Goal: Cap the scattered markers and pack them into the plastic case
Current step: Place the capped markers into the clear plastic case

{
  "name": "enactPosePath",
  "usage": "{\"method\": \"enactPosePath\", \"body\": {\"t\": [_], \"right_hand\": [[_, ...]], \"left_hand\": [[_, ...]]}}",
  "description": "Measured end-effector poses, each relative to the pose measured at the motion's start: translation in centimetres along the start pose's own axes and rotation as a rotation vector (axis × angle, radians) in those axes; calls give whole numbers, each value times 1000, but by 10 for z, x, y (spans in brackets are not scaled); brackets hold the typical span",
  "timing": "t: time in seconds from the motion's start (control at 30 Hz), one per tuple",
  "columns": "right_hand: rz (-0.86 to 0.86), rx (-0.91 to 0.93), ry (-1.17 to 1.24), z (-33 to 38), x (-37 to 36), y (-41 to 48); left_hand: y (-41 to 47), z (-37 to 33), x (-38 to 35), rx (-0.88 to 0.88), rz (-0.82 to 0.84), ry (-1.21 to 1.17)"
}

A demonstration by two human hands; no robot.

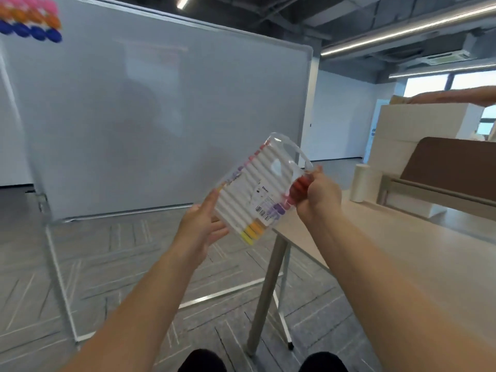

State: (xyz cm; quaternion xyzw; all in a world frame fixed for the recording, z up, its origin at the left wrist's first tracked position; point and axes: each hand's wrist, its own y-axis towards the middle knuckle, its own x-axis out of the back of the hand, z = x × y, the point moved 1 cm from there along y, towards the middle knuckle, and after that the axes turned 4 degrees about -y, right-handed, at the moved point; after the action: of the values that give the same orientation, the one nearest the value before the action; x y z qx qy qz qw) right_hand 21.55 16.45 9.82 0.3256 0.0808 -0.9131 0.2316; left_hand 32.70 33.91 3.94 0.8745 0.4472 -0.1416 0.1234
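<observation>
Two grips grasp the tilted plastic case (264, 167) beside the counter (402, 237): left grip (202, 224) on its lower edge, right grip (318, 196) round the red-cap end. Capped markers (239, 208) packed inside.

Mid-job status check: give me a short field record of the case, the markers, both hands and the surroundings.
case: clear plastic case, held tilted in the air before the whiteboard
markers: a row of white markers inside, coloured caps on
left hand: holds the case's lower left edge
right hand: grips the side by the red caps
table: at right, a pale roll standing on it
whiteboard top left: coloured magnets
</observation>
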Motion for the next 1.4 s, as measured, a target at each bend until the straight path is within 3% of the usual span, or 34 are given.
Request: {"method": "enactPosePath", "body": {"t": [0.13, 0.27, 0.43, 0.6, 0.87, 1.4], "right_hand": [[-29, -59, 86, -29, -21, 34], [13, -135, 63, -66, -38, 71], [122, 78, -657, -99, -55, 122], [309, 152, -879, -141, -66, 171], [282, 115, -917, -189, -65, 232], [297, 131, -985, -221, -56, 275]], "left_hand": [[29, 14, 12, 32, 27, 172], [71, 15, 27, -6, -66, 237], [140, 6, 54, -69, -177, 365], [198, 12, 70, -99, -243, 459], [265, 45, 83, -164, -370, 599], [289, 79, 82, -180, -385, 679]]}}
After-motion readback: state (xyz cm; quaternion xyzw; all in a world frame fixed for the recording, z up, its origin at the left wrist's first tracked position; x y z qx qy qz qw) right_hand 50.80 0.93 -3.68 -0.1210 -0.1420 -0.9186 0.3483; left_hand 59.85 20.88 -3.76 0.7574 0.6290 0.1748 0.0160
